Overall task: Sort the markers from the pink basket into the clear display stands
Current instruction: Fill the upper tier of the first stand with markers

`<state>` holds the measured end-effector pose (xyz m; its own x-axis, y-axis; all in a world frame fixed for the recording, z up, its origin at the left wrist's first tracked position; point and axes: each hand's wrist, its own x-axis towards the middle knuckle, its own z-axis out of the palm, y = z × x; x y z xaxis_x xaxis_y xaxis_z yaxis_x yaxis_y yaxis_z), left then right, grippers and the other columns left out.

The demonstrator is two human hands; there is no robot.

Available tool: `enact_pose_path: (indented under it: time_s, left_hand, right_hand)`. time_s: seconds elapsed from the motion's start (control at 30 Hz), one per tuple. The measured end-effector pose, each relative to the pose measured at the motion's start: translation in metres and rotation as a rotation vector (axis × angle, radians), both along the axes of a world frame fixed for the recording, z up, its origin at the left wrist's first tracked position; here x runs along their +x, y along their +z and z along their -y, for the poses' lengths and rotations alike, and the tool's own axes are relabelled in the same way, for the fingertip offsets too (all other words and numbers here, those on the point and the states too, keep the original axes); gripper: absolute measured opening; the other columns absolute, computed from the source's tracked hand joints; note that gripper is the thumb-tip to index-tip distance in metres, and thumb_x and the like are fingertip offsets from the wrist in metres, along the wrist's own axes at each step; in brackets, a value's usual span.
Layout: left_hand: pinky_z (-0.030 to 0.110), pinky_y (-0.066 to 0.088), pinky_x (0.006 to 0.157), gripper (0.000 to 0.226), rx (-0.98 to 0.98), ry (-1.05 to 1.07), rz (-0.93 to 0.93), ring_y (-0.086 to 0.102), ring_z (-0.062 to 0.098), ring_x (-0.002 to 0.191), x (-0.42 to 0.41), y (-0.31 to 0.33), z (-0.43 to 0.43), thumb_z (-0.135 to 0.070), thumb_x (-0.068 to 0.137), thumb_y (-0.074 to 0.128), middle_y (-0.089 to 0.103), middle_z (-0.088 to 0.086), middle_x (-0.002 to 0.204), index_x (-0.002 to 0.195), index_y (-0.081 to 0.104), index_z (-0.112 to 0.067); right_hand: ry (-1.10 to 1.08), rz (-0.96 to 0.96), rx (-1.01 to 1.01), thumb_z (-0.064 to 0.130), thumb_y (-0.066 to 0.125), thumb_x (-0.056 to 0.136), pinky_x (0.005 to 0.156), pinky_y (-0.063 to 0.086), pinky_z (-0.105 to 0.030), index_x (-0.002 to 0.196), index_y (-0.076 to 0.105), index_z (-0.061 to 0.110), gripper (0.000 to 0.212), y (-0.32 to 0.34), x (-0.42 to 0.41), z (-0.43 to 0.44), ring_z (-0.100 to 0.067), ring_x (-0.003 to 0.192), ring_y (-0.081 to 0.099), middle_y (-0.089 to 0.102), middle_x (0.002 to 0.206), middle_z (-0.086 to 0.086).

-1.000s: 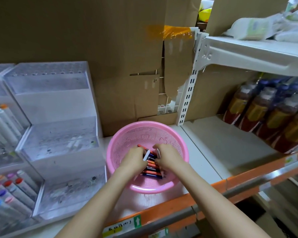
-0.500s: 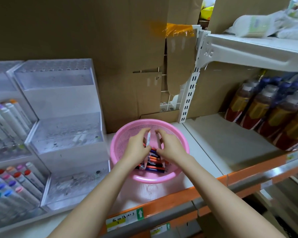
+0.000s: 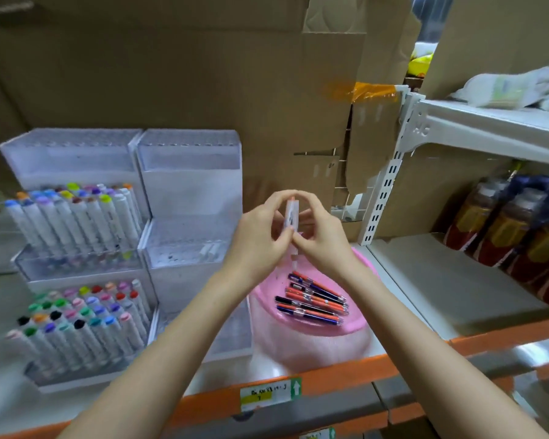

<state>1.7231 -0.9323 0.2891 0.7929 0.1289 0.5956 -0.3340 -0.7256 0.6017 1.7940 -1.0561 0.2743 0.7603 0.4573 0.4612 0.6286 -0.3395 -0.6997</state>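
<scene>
Both the left hand (image 3: 260,239) and right hand (image 3: 325,245) pinch the white marker (image 3: 291,215) upright, coloured tip up, above the pink basket (image 3: 317,350).

I held a white marker (image 3: 291,213) upright, pinched between my left hand (image 3: 259,237) and my right hand (image 3: 325,240), above the pink basket (image 3: 317,350). Orange and blue pens (image 3: 314,302) lay in the basket. The left stand (image 3: 73,160) was packed with colour-capped markers. The right stand (image 3: 187,185), just beside the basket, held a few white ones in its middle tier. Bottles (image 3: 520,223) sat on the shelf (image 3: 441,280) to the right.
</scene>
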Motion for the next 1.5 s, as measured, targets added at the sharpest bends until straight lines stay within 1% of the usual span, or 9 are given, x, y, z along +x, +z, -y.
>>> enact_pose_path:
  time_s: [0.23, 0.37, 0.53, 0.7, 0.83, 0.97, 1.13, 1.27, 1.5]
  left_hand:
    - [0.020, 0.052, 0.064, 0.050, 0.005, 0.175, 0.077, 0.060, 0.003, 0.064, -0.038, 0.038, -0.071, -0.013, 0.083, 0.067, 0.055, -0.016, 0.073, 0.124, 0.052, -0.036]
    - [0.010, 0.047, 0.055, 0.048, -0.013, 0.235, 0.106, 0.061, 0.008, 0.060, -0.065, 0.054, -0.115, -0.010, 0.084, 0.067, 0.057, -0.012, 0.073, 0.122, 0.053, -0.035]
    - [0.019, 0.051, 0.068, 0.046, -0.002, 0.323, 0.101, 0.061, 0.008, 0.072, -0.096, 0.066, -0.166, -0.017, 0.086, 0.066, 0.060, -0.005, 0.079, 0.127, 0.052, -0.033]
    - [0.012, 0.046, 0.064, 0.047, -0.014, 0.364, 0.116, 0.061, 0.006, 0.067, -0.122, 0.067, -0.214, -0.014, 0.083, 0.069, 0.059, -0.005, 0.075, 0.124, 0.055, -0.031]
    - [0.006, 0.041, 0.063, 0.048, -0.020, 0.372, 0.160, 0.059, 0.006, 0.068, -0.138, 0.063, -0.244, -0.010, 0.081, 0.070, 0.061, -0.003, 0.073, 0.123, 0.056, -0.028]
    - [0.004, 0.040, 0.068, 0.048, -0.043, 0.342, 0.181, 0.059, 0.004, 0.071, -0.147, 0.054, -0.264, -0.010, 0.081, 0.071, 0.061, -0.004, 0.075, 0.122, 0.056, -0.029]
    - [0.007, 0.045, 0.069, 0.049, -0.034, 0.257, 0.196, 0.061, 0.006, 0.075, -0.152, 0.044, -0.281, -0.010, 0.082, 0.071, 0.061, -0.003, 0.082, 0.125, 0.054, -0.027]
    - [0.013, 0.050, 0.071, 0.047, -0.086, 0.198, 0.176, 0.064, 0.006, 0.075, -0.149, 0.036, -0.290, -0.009, 0.081, 0.072, 0.062, 0.000, 0.086, 0.120, 0.054, -0.030]
    - [0.006, 0.044, 0.074, 0.049, -0.089, 0.174, 0.189, 0.063, 0.004, 0.082, -0.147, 0.032, -0.295, -0.009, 0.080, 0.073, 0.063, -0.003, 0.090, 0.114, 0.051, -0.037]
  right_hand:
    - [0.123, 0.126, 0.024, 0.005, 0.065, 0.083, 0.066, 0.056, -0.038, 0.134, 0.042, 0.023, 0.059, 0.042, -0.027, -0.069, -0.014, 0.062, 0.064, 0.062, 0.083, 0.000]
    - [0.183, 0.139, 0.021, 0.004, 0.063, 0.086, 0.065, 0.056, -0.031, 0.136, 0.038, 0.024, 0.060, 0.059, -0.047, -0.112, -0.010, 0.056, 0.063, 0.057, 0.093, 0.003]
    - [0.238, 0.168, 0.039, 0.003, 0.064, 0.086, 0.062, 0.055, -0.030, 0.136, 0.038, 0.025, 0.060, 0.071, -0.068, -0.167, -0.009, 0.056, 0.062, 0.053, 0.087, 0.012]
    - [0.252, 0.160, 0.064, 0.007, 0.067, 0.086, 0.053, 0.045, -0.017, 0.135, 0.039, 0.022, 0.058, 0.076, -0.090, -0.214, -0.014, 0.059, 0.063, 0.052, 0.090, -0.001]
    - [0.286, 0.170, 0.075, 0.005, 0.065, 0.086, 0.052, 0.050, -0.023, 0.134, 0.038, 0.020, 0.057, 0.074, -0.106, -0.242, -0.012, 0.056, 0.060, 0.053, 0.085, 0.000]
    - [0.271, 0.192, 0.121, 0.002, 0.067, 0.084, 0.056, 0.052, -0.022, 0.132, 0.040, 0.020, 0.058, 0.067, -0.118, -0.260, -0.016, 0.061, 0.061, 0.052, 0.083, 0.004]
    - [0.175, 0.236, 0.158, 0.006, 0.069, 0.084, 0.053, 0.043, -0.010, 0.133, 0.043, 0.019, 0.056, 0.055, -0.131, -0.275, -0.005, 0.058, 0.055, 0.047, 0.078, 0.016]
    - [0.142, 0.279, 0.165, 0.007, 0.070, 0.084, 0.058, 0.049, -0.014, 0.133, 0.045, 0.018, 0.056, 0.048, -0.140, -0.281, -0.010, 0.065, 0.059, 0.047, 0.082, 0.017]
    - [0.130, 0.301, 0.192, 0.006, 0.073, 0.082, 0.058, 0.046, -0.008, 0.129, 0.049, 0.017, 0.054, 0.042, -0.141, -0.290, -0.008, 0.074, 0.060, 0.051, 0.089, 0.012]
